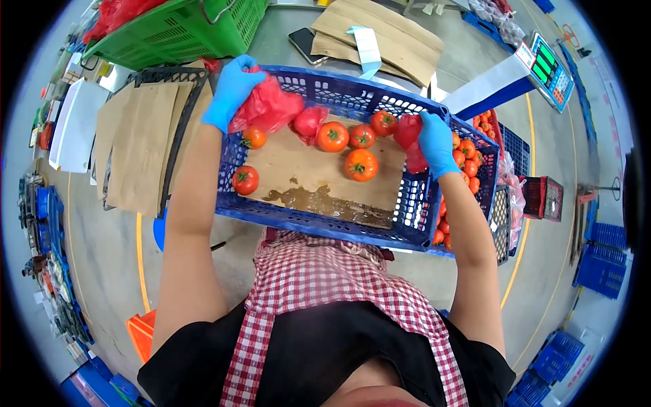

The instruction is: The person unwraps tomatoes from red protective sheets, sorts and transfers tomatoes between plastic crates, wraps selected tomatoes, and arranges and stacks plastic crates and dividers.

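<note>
My left hand, in a blue glove, grips a bunched red plastic bag at the crate's upper left. A rounded red bulge shows at the bag's right end; its contents are hidden. At the crate's right side, my gloved right hand has its fingers closed on another piece of red plastic bag. I cannot tell whether the two pieces are joined. Below them, the blue crate holds several loose tomatoes on a cardboard sheet with a dark wet patch.
Right of the crate sits another blue crate of tomatoes, near a scale with a lit green display. Flattened cardboard and a phone lie behind. A green crate stands upper left, above cardboard sheets.
</note>
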Motion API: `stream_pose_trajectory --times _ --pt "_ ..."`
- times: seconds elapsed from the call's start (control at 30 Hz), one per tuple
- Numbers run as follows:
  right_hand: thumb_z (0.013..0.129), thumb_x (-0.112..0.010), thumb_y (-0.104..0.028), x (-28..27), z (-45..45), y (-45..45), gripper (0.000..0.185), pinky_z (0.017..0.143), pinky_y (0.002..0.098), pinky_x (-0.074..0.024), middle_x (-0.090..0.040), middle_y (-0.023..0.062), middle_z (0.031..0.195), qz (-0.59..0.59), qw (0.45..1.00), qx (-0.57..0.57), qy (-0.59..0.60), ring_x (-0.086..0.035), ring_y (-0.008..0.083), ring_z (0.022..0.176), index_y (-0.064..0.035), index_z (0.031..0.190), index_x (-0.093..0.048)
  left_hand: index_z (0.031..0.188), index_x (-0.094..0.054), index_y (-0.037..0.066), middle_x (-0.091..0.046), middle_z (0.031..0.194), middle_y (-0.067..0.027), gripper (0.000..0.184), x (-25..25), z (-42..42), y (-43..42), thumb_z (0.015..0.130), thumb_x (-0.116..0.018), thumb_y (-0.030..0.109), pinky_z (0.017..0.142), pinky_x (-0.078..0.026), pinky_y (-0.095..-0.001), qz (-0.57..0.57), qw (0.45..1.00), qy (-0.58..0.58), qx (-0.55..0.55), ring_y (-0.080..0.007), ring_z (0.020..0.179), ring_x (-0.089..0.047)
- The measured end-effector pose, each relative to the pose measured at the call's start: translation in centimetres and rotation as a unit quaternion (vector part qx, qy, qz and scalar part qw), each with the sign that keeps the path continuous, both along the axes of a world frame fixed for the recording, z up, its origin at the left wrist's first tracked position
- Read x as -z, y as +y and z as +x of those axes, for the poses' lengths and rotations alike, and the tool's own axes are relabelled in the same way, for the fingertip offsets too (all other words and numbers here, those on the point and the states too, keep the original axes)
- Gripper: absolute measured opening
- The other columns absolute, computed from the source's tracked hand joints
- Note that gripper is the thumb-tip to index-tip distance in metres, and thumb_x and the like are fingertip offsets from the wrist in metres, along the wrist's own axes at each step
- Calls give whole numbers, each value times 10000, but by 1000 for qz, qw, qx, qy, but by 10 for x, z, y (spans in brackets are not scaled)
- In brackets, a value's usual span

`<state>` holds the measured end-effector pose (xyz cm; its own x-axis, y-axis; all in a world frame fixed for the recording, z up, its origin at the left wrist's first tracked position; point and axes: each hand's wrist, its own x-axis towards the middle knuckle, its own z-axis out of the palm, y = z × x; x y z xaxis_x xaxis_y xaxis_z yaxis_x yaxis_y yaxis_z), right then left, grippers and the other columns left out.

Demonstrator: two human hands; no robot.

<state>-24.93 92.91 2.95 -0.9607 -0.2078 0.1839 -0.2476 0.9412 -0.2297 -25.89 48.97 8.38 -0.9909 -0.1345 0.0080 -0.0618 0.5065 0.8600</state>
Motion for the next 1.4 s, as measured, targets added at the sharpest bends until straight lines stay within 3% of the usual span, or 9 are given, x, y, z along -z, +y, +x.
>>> stream_pose_trajectory --times 0.13,0.2,0.4,0.73,0.93,1.07,1.2,1.23,1.4 --pt "819 -521 -134 -38 -9 -12 271 739 416 -498 -656 183 920 -79 993 86 -12 -635 339 833 -38 1046 -634 1273 -500 136 -629 1085 -149 611 12 27 -3 715 -699 284 827 -493 -371 -222 965 79 114 -301 965 -619" --pt "834 -560 -211 -47 -29 -11 321 746 374 -503 -658 195 958 -334 934 118 -52 -652 296 848 -2 1068 -629 1281 -498 192 -646 989 -162 654 8 37 48 701 -713 408 747 -503 -404 -378 907 -36 184 -322 849 -637" --pt "760 -688 -420 -95 -38 -53 572 757 308 -493 -668 183 908 -367 919 120 -77 -645 207 842 64 1056 -616 1294 -468 206 -653 883 -95 687 89 16 109 681 -710 399 621 -503 -400 -462 827 -54 314 -280 777 -639" --pt "717 -712 -102 -100 -30 -29 319 695 292 -515 -642 89 895 -603 770 171 -115 -613 165 773 53 975 -608 838 -680 92 -611 850 -108 151 81 9 98 771 -655 225 704 -483 -378 -77 981 -38 172 -276 813 -609" --pt "737 -606 -90 -86 -44 -120 325 719 344 -494 -637 160 895 -410 910 -57 -32 -628 248 807 -48 1059 -602 911 -580 5 -553 1147 -126 136 3 4 44 796 -613 69 946 -387 -315 33 983 76 164 -230 1077 -527" --pt "752 -622 -145 -53 -43 -203 332 783 403 -490 -630 179 975 -235 951 -169 -109 -606 347 929 -76 1076 -608 1087 -578 4 -617 959 -62 237 -51 11 -20 875 -544 105 793 -455 -260 210 977 22 43 -132 869 -555" --pt "768 -647 -225 -11 -31 -257 482 745 405 -508 -605 155 1054 -59 962 -266 -3 -618 364 851 -111 1219 -522 1128 -586 67 -647 906 -109 314 -86 25 -42 860 -584 231 706 -490 -302 -91 987 114 -72 -193 809 -623" --pt "771 -632 -194 -2 -32 -275 556 654 414 -523 -583 154 1027 4 954 -272 -129 -634 347 787 -98 1288 -453 1139 -586 80 -652 897 -122 340 -96 36 -36 853 -598 264 690 -497 -315 -138 980 112 -95 -215 796 -636" --pt "739 -599 -95 32 -4 -281 513 578 420 -526 -539 174 1040 23 986 -133 -97 -645 318 733 -20 1217 -429 1215 -556 137 -640 906 -157 481 -97 60 -5 776 -668 300 709 -497 -353 -370 924 -66 76 -285 793 -630"
